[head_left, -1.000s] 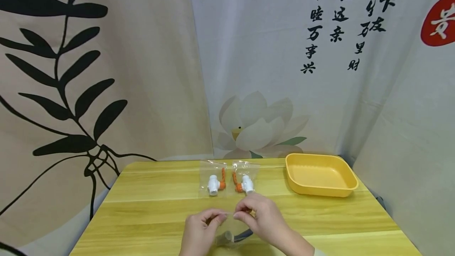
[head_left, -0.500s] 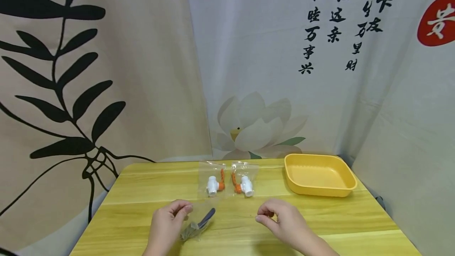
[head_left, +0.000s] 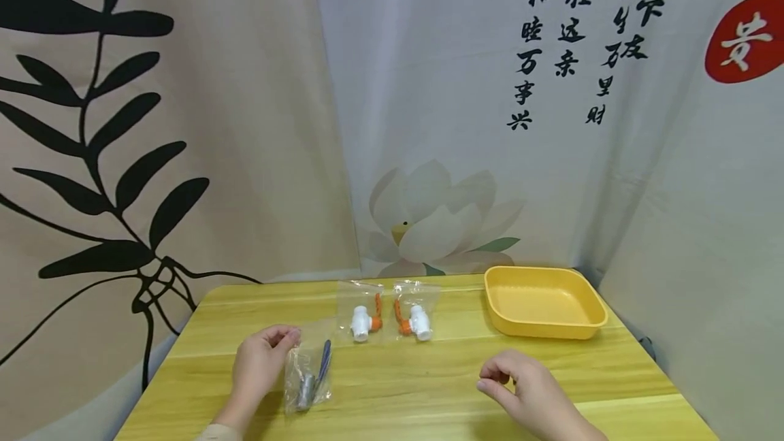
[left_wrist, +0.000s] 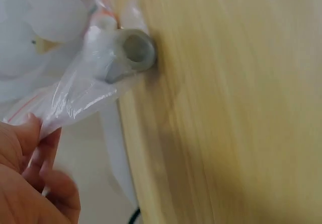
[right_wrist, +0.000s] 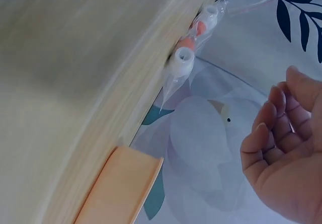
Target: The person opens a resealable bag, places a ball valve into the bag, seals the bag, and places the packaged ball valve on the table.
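My left hand pinches the top edge of a clear plastic zip bag between thumb and fingers. Inside the bag is a grey ball valve with a dark blue lever handle; its round open end faces the left wrist camera. The bag hangs at the left of the table, to the right of that hand. Over the right part of the table, my right hand holds nothing, its fingers loosely curled with the thumb apart from them in the right wrist view.
Two bagged white ball valves with orange handles, a left one and a right one, lie at the back of the wooden table. A yellow tray stands at the back right, before a printed curtain.
My hands have drawn apart from the middle. The left has carried the bagged grey valve to the left, where it now hangs more upright. The right has moved to the right.
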A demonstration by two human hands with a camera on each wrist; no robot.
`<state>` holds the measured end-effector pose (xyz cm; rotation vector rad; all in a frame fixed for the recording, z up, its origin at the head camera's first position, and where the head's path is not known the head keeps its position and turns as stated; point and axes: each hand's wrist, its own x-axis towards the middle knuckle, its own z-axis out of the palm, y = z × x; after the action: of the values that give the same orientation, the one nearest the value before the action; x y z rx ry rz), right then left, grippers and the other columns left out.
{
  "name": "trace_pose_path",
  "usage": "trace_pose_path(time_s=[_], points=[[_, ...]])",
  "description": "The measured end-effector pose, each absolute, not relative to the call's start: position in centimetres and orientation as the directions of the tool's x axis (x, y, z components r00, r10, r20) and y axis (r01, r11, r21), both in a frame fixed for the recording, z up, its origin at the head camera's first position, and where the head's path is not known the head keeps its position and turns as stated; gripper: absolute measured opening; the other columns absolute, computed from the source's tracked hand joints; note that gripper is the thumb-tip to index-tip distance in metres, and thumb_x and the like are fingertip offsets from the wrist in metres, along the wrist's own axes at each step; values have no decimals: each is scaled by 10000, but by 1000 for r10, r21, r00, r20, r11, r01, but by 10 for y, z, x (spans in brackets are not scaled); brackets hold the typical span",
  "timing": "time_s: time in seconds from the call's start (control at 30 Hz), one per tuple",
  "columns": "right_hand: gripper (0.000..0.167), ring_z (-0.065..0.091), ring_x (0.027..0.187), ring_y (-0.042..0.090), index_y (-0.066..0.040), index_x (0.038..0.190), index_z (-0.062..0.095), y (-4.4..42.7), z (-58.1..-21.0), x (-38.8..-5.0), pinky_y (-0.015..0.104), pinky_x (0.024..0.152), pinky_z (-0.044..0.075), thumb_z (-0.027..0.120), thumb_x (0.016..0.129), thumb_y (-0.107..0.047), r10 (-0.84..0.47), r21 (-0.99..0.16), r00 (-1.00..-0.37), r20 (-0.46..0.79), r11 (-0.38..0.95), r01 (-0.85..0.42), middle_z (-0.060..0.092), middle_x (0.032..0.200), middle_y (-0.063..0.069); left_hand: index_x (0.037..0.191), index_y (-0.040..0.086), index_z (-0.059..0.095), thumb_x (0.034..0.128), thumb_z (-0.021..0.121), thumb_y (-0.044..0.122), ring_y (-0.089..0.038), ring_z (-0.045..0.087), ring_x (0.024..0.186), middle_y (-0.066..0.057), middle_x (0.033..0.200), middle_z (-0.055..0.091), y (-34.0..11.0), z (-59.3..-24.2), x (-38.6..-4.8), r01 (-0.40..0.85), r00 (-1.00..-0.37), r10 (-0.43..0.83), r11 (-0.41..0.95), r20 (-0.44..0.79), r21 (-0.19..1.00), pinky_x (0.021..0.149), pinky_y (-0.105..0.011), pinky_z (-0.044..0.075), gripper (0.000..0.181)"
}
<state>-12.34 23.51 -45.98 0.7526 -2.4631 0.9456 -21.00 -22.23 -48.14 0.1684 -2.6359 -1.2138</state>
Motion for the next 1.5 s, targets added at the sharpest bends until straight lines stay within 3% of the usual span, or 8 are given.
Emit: trace_pose_path(time_s=[0.17, 0.43, 0.93, 1.23, 1.5], points=[[237, 532, 793, -89, -360, 920, 657, 245, -461, -117, 199, 614, 467, 815, 955, -188, -317, -529, -824, 471, 646, -551, 620, 874, -261, 1090, 42, 822, 1002, 770, 297, -128, 694, 762, -91, 936, 821, -240, -490, -227, -33, -960, -218, 708, 174, 706, 647, -296, 524, 275], [162, 554, 793, -87, -356, 933, 682, 255, -461, -115, 195, 623, 466, 780, 990, -240, -321, -567, -860, 396, 651, -504, 645, 874, -261, 1205, -76, 729, 1051, 674, 242, -165, 626, 498, -110, 870, 785, -256, -501, -248, -146, -970, -242, 519, -19, 842, 463, -321, 562, 358], [169, 558, 772, -92, -341, 916, 684, 263, -461, -115, 228, 622, 506, 782, 987, -223, -331, -569, -872, 359, 663, -486, 644, 850, -259, 1177, -149, 663, 1080, 572, 186, -176, 729, 569, -125, 748, 760, -255, -498, -293, -215, -946, -307, 363, -102, 907, 565, -346, 643, 361], [142, 570, 784, -83, -334, 923, 688, 263, -463, -115, 209, 639, 508, 770, 1000, -248, -345, -595, -876, 337, 643, -482, 655, 866, -247, 1320, -197, 562, 1079, 558, 132, -201, 760, 593, -196, 887, 763, -243, -501, -301, -230, -919, -369, 206, -142, 951, 616, -379, 667, 408], [118, 571, 788, -84, -336, 927, 690, 262, -466, -115, 224, 645, 524, 763, 1006, -286, -350, -601, -878, 326, 641, -478, 654, 866, -247, 1396, -181, 543, 1092, 535, 141, -226, 782, 640, -349, 1098, 747, -238, -500, -308, -199, -929, -356, 235, -106, 951, 631, -376, 670, 443]])
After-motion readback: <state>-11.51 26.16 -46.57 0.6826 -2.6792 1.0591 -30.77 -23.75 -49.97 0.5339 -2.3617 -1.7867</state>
